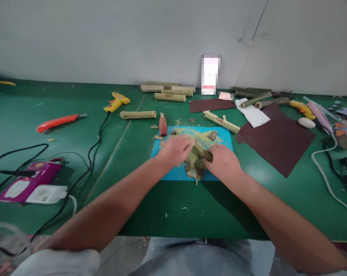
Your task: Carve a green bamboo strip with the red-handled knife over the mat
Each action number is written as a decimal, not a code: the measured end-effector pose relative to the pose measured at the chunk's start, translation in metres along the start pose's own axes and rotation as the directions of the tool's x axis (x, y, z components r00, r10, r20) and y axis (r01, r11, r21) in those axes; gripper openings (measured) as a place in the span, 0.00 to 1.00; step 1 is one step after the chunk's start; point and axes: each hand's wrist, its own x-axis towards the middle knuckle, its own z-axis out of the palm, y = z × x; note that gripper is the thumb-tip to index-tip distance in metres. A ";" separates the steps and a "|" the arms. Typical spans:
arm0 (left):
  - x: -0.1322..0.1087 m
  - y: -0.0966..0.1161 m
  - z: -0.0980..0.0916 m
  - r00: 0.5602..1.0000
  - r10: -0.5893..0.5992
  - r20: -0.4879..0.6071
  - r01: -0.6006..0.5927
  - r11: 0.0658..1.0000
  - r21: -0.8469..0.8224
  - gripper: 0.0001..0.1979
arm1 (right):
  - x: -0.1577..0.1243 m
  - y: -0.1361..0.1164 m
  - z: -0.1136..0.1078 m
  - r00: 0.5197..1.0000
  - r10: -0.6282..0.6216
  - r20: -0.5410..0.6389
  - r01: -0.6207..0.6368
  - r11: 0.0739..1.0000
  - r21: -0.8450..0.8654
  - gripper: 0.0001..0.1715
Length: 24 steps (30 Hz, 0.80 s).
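Holds a bamboo tube (201,148) over the blue mat (173,175), near its middle, slanting with one end toward ten o'clock and the other toward four. Grips the four-o'clock end in the right hand (225,159), with fingers closed about it. Curls the left hand (175,150) close by the ten-o'clock end, too blurred to tell whether gripping the tube or something else. Has dark scraps (193,170) strewn on the mat, mostly toward six o'clock, and pale dust (190,132) toward twelve. Reckoning from the mat's centre across the green table (133,142), has a short tool with a reddish handle (162,127) at ten o'clock, by the mat's corner, then a bamboo piece (137,115) and a yellow glue gun (117,102) farther out the same way. Shows a red cutter (58,123) between nine and ten, and a purple power strip (48,172) with a white charger (47,194) between eight and nine. Has cut bamboo tubes (170,97) at eleven, near the wall (104,38); a phone (210,73) with a pixelated screen between twelve and one, upright by that wall; a notched bamboo stick (222,122) between one and two, just beside the mat; white paper (255,115) at two; and a brown sheet (279,138) between two and three.
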 end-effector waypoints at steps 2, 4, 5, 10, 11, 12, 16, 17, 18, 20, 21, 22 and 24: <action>0.003 -0.003 -0.002 0.999 -0.026 -0.027 0.027 0.999 0.028 0.15 | 0.001 0.000 0.001 1.000 0.002 0.005 -0.002 1.000 0.007 0.09; 0.002 0.003 0.000 1.000 0.019 0.012 -0.019 0.999 0.025 0.15 | 0.001 0.000 0.001 1.000 -0.001 0.010 0.001 1.000 0.010 0.09; 0.000 0.007 0.001 0.997 0.062 0.040 -0.063 0.998 0.010 0.15 | 0.001 0.000 0.001 1.000 -0.002 0.015 0.001 1.000 0.012 0.08; -0.002 0.004 0.001 0.991 0.107 0.085 -0.105 0.994 -0.031 0.13 | 0.001 -0.002 -0.003 0.999 0.024 0.035 -0.025 0.999 0.024 0.08; -0.001 -0.001 0.000 0.999 0.042 0.028 -0.042 0.999 -0.002 0.12 | 0.001 -0.002 -0.003 0.999 0.032 0.039 -0.033 0.999 0.026 0.08; 0.000 -0.005 -0.001 1.000 -0.010 -0.024 0.010 1.000 0.010 0.12 | 0.001 -0.002 -0.004 0.998 0.036 0.042 -0.038 0.999 0.029 0.09; -0.003 0.006 0.003 0.995 0.069 0.069 -0.068 0.998 -0.016 0.14 | 0.000 -0.001 -0.001 1.000 0.014 0.025 -0.015 1.000 0.023 0.07; -0.005 0.010 0.004 0.982 0.118 0.144 -0.113 0.993 -0.045 0.14 | 0.000 -0.001 0.000 1.000 0.004 0.022 -0.004 1.000 0.018 0.05; -0.006 0.012 0.005 0.973 0.146 0.179 -0.137 0.989 -0.062 0.15 | -0.001 0.000 0.001 1.000 -0.002 0.016 0.002 1.000 0.016 0.05; -0.005 0.007 0.003 0.985 0.107 0.139 -0.101 0.994 -0.049 0.15 | -0.001 -0.001 0.001 1.000 0.006 0.012 -0.006 1.000 0.024 0.06; -0.003 0.002 0.001 0.995 0.057 0.076 -0.055 0.998 -0.023 0.14 | -0.001 -0.001 0.000 1.000 0.015 0.016 -0.015 0.999 0.031 0.07; -0.002 -0.004 0.000 1.000 0.005 0.015 -0.005 1.000 0.008 0.14 | 0.000 -0.001 0.000 0.999 0.024 0.024 -0.025 0.999 0.036 0.07; 0.000 -0.007 -0.002 0.999 -0.021 -0.036 0.022 0.999 0.034 0.14 | 0.000 -0.002 -0.001 0.999 0.033 0.038 -0.035 0.999 0.037 0.08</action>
